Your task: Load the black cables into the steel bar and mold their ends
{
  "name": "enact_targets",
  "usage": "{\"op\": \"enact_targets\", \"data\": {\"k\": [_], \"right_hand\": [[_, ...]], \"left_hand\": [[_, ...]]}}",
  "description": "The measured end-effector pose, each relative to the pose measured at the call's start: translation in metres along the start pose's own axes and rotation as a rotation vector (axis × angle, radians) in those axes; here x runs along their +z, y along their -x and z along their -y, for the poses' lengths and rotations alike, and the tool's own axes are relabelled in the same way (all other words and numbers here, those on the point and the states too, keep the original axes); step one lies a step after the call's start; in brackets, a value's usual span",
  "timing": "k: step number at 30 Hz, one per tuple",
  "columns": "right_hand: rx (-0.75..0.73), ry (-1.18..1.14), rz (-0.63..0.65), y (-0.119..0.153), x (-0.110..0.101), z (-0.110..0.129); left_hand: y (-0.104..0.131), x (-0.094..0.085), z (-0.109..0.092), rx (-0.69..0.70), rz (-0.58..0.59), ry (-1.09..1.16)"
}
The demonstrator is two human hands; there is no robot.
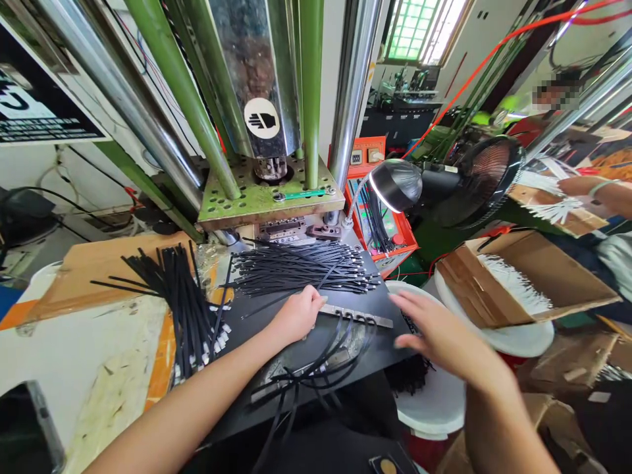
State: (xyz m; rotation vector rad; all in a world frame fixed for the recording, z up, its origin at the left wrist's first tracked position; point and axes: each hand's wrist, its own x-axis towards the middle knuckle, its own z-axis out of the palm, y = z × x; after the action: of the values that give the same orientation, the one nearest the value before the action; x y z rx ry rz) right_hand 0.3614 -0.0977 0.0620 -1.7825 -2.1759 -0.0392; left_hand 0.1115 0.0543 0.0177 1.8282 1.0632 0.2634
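Observation:
My left hand [300,315] is closed at the left end of a narrow metal bar [380,320], pinching something dark and thin, apparently a black strip. Several black strips [340,349] are set in the bar and curve down toward my lap, over a second metal bar [264,393]. To the right of the bar, my right hand [427,329] is held with its fingers apart and nothing in them. Behind my left hand lies a wide pile of black strips [301,266] with pale ends. Another bundle of black strips [185,303] lies to the left.
A green press plate [271,197] with a wrench [303,194] stands ahead. A lamp [395,185] and fan [486,178] are at the right, near an open carton [582,280] and a white bucket [429,418]. A phone [29,428] lies at lower left. Another person's hand [577,185] is far right.

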Motion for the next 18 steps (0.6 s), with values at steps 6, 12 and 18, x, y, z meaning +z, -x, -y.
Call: {"op": "enact_targets", "data": {"k": [6,12,18], "right_hand": [[-0.09,-0.205,0.01,-0.045,0.067,0.04],[-0.142,-0.205,0.011,-0.053,0.069,0.042],[0.061,-0.195,-0.131,-0.061,0.062,0.044]], "left_hand": [[0.027,0.008,-0.023,-0.137,0.321,0.366],[0.069,-0.019,-0.029,-0.051,0.535,0.249],[0.058,-0.039,-0.003,0.19,-0.056,-0.429]]}}
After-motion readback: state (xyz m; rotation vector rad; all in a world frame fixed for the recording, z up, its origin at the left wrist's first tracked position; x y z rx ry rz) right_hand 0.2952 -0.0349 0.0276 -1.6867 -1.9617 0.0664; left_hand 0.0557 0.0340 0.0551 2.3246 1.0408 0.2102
